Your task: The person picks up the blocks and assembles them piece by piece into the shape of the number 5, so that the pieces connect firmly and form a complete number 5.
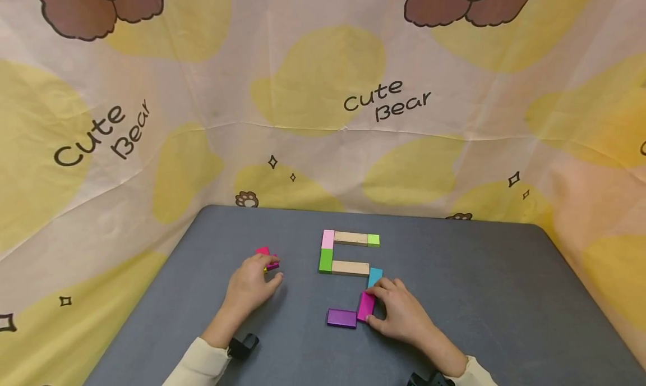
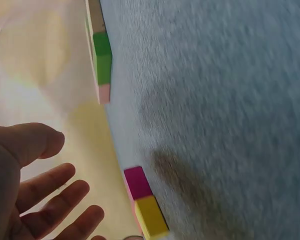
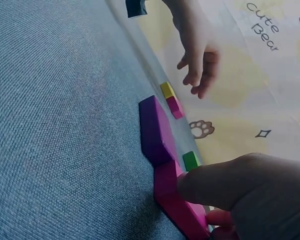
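Note:
My right hand point(image 1: 404, 313) pinches a magenta block point(image 1: 365, 306) between thumb and fingers; the block lies on the table, its lower end against a purple block point(image 1: 341, 318). A blue block point(image 1: 375, 277) lies just beyond it. In the right wrist view the thumb presses the side of the magenta block point(image 3: 182, 202). My left hand point(image 1: 250, 282) hovers with loosely bent fingers above a small group of blocks at the left, holding nothing. In the left wrist view a magenta block point(image 2: 138, 182) and a yellow block point(image 2: 151, 217) of that group lie below the fingers, apart from them.
Further back, a pink block point(image 1: 327, 239), a green block point(image 1: 326, 260), two plain wooden blocks point(image 1: 350, 238) and a light green block point(image 1: 373, 240) continue the angular line. The grey table point(image 1: 469, 285) meets a bear-print cloth point(image 1: 313, 94) behind.

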A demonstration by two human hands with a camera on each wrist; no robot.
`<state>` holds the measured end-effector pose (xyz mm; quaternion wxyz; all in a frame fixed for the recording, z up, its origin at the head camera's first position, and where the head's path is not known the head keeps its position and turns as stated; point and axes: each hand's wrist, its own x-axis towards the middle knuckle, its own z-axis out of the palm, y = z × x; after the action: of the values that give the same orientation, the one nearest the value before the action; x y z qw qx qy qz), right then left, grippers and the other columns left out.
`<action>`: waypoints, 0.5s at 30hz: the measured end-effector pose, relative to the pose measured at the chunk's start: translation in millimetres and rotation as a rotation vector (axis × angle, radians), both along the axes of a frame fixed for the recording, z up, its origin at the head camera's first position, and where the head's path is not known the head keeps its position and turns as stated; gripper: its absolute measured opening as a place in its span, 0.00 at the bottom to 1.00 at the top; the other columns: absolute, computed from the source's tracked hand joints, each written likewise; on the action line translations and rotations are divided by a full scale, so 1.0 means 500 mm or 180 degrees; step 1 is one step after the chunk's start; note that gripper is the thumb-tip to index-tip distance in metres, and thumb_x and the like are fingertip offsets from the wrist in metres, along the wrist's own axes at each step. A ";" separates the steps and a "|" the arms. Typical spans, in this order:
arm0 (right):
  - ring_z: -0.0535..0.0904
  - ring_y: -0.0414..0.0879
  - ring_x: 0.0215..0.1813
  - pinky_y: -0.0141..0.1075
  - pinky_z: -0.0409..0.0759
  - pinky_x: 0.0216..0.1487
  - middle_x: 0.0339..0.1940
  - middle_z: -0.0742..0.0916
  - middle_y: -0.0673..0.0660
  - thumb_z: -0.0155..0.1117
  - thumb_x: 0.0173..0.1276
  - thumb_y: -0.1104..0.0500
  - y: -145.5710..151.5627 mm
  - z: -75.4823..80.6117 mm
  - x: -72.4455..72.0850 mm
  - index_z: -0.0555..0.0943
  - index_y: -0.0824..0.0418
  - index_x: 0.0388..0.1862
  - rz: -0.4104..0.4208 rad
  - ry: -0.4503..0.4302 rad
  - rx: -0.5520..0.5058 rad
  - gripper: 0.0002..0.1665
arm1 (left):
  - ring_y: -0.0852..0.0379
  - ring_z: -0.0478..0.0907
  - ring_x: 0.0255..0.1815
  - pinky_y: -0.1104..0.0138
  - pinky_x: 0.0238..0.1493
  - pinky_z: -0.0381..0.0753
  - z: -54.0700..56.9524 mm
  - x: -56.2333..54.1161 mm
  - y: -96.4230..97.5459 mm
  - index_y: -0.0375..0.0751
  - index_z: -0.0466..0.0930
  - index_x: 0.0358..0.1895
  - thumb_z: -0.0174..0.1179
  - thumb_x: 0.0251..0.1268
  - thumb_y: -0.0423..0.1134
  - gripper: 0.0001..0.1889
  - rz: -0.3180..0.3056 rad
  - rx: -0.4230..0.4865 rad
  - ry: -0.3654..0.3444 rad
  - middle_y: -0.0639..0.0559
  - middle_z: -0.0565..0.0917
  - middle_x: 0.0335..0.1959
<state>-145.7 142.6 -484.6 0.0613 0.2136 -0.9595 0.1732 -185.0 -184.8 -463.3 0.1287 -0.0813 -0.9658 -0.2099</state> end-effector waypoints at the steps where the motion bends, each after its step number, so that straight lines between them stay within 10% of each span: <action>1: 0.65 0.39 0.37 0.34 0.72 0.36 0.40 0.81 0.46 0.76 0.46 0.46 0.000 0.000 0.000 0.85 0.54 0.46 0.0001 -0.0004 -0.0008 0.27 | 0.49 0.81 0.45 0.53 0.42 0.81 0.000 -0.001 -0.004 0.43 0.84 0.48 0.67 0.52 0.44 0.18 0.0024 0.0012 -0.0021 0.48 0.85 0.45; 15: 0.66 0.39 0.38 0.34 0.73 0.36 0.40 0.80 0.45 0.76 0.46 0.46 0.003 -0.006 -0.001 0.85 0.54 0.46 0.0019 0.0061 -0.0056 0.27 | 0.47 0.80 0.44 0.52 0.43 0.80 -0.006 -0.023 -0.045 0.42 0.84 0.49 0.65 0.54 0.45 0.19 0.0257 -0.0015 -0.0150 0.45 0.84 0.47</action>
<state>-146.2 143.9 -487.7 0.0719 0.2176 -0.9567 0.1797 -196.3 -207.4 -466.5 0.1141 -0.0375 -0.9716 -0.2041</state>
